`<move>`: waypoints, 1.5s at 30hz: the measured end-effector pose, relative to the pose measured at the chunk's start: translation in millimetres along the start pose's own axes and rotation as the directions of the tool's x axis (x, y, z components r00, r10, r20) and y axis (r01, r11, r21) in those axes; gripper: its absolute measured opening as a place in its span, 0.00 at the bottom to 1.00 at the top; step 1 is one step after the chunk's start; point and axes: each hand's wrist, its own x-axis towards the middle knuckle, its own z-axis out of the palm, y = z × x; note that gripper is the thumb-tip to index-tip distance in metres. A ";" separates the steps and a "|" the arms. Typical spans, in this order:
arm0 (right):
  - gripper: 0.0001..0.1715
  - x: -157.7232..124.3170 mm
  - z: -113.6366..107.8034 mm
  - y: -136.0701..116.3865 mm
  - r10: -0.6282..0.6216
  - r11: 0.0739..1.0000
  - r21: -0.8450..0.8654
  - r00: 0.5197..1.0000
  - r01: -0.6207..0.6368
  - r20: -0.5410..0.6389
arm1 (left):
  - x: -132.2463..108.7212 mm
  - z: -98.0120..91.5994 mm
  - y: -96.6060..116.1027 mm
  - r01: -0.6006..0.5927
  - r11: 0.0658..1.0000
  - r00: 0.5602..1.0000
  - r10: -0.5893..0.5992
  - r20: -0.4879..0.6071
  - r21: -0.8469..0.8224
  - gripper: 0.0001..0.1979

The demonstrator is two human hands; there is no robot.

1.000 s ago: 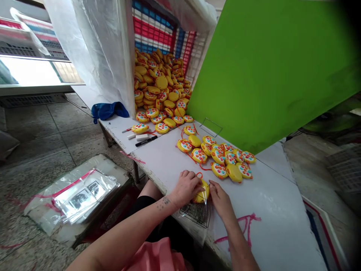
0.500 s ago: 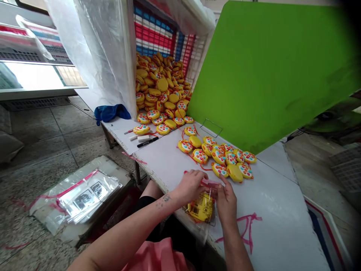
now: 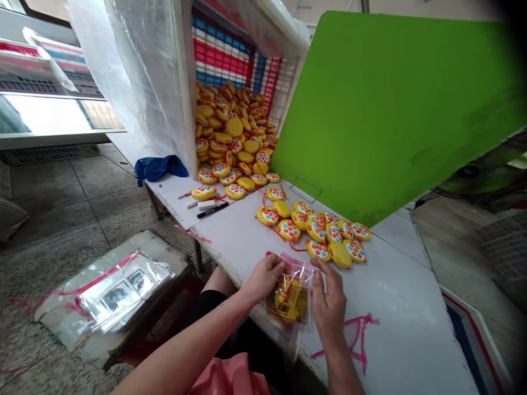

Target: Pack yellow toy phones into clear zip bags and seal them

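A clear plastic bag [image 3: 293,293] with a yellow toy inside hangs over the near edge of the white table [image 3: 395,307]. My left hand [image 3: 267,277] pinches the bag's top left corner. My right hand [image 3: 331,299] pinches its top right corner, along a pink sealing strip. Just beyond my hands lies a loose cluster of yellow toys with coloured buttons and orange cords [image 3: 317,230].
A big heap of the same yellow toys [image 3: 233,134] fills a plastic-lined crate at the back. A green board [image 3: 391,109] stands on the right. A black marker [image 3: 212,210] and a blue cloth [image 3: 158,166] lie to the left. Stacked clear bags [image 3: 115,285] rest on the floor.
A second ago the toy lay on the table under my hands. It went into the bag, and both hands now hold the bag's top edge, raised slightly.
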 end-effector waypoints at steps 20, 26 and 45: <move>0.25 36.5 17.8 -32.7 -0.346 0.872 -0.227 0.873 0.434 0.343 | -2.0 -2.3 9.3 -0.313 0.849 0.950 0.289 0.122 0.426 0.09; 0.17 41.9 19.7 3.3 -0.031 0.994 -0.101 0.991 0.045 0.133 | -2.4 -6.9 8.3 -0.327 0.864 0.940 0.257 0.223 0.383 0.13; 0.36 25.4 -160.9 239.4 0.619 0.582 -0.483 0.742 -0.654 -0.258 | 11.3 -22.9 -18.0 0.095 0.991 0.983 -0.108 0.145 0.098 0.22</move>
